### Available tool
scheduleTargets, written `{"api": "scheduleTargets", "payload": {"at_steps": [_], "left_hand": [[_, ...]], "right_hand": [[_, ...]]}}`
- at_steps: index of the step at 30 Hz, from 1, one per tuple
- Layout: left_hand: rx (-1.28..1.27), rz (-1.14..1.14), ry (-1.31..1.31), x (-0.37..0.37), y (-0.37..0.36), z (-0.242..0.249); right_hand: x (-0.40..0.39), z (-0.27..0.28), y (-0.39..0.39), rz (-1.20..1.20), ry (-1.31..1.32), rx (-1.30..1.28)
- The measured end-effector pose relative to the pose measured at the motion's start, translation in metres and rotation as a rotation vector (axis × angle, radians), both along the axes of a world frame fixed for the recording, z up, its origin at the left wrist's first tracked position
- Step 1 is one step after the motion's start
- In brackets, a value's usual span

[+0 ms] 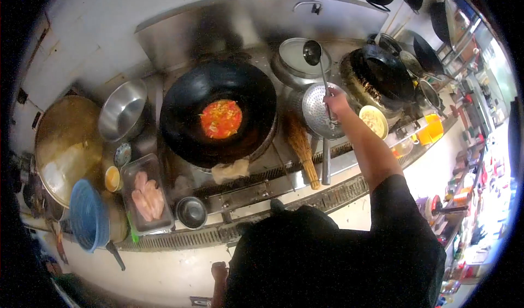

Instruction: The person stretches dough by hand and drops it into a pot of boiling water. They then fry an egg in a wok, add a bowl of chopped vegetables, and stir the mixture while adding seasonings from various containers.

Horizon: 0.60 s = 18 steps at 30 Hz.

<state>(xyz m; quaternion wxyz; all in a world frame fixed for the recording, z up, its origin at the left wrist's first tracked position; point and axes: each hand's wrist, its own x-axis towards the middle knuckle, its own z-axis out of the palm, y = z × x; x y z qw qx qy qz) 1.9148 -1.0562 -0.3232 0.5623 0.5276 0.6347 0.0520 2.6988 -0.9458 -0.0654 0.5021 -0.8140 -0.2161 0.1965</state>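
My right hand (pixel 337 101) grips the handle of a metal ladle (pixel 312 52), its bowl tilted up toward the back of the stove. Under that hand lies a perforated strainer (pixel 314 107), its handle pointing toward me. A black wok (pixel 183 103) to the left holds a red and yellow food mixture (pixel 221 119) at its bottom. My left hand (pixel 220 271) hangs low beside my body with its fingers curled; nothing shows in it. A bamboo brush (pixel 301 147) rests between wok and strainer, and a folded cloth (pixel 230 171) lies at the wok's front rim.
On the left are a large pot (pixel 46 122), a steel basin (pixel 123 111), a blue colander (pixel 82 215), a tray (pixel 169 212) of raw meat and a small bowl (pixel 191 213). To the right stand a pale bowl (pixel 382 114) of food and a blackened wok (pixel 390 70).
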Motion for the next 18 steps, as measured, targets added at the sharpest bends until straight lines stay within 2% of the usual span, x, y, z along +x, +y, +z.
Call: {"api": "scheduleTargets", "payload": {"at_steps": [2,3,4,5,6,8,9,11,12,14,15,17,18], "left_hand": [[0.722,-0.811,0.478,0.009,-0.007,0.010],[0.720,-0.806,0.482,0.005,-0.011,-0.002],[0.637,-0.644,0.385,0.003,-0.014,-0.014],[0.552,-0.481,0.288,0.001,-0.017,-0.023],[0.550,-0.477,0.289,0.011,-0.014,-0.010],[0.002,0.208,-0.003,0.031,-0.008,0.015],[0.001,0.210,-0.004,0.028,-0.007,0.007],[0.525,-0.600,0.381,0.020,-0.001,-0.010],[0.526,-0.599,0.380,0.029,0.000,-0.001],[0.213,0.213,-0.017,0.044,-0.003,0.008],[0.214,0.218,-0.018,0.041,0.000,0.005],[0.560,-0.253,0.029,0.014,0.008,-0.042],[0.556,-0.236,0.037,0.006,0.014,-0.064]], "right_hand": [[0.004,0.009,0.000,-0.007,0.147,0.007],[0.004,0.008,0.002,-0.046,0.173,0.086],[0.006,0.010,0.003,-0.040,0.175,0.084],[0.014,0.010,0.002,-0.050,0.297,0.105],[0.015,0.014,0.003,-0.061,0.418,0.124],[0.006,0.038,-0.005,-0.060,0.482,0.151],[0.001,0.050,-0.009,-0.065,0.547,0.181],[0.010,0.049,-0.018,-0.031,0.558,0.219],[0.015,0.050,-0.023,0.001,0.569,0.258],[0.014,0.064,-0.031,0.023,0.659,0.274],[0.006,0.077,-0.039,0.028,0.651,0.258],[-0.014,0.097,-0.050,0.047,0.647,0.234],[-0.019,0.102,-0.057,0.127,0.725,0.294]]}}
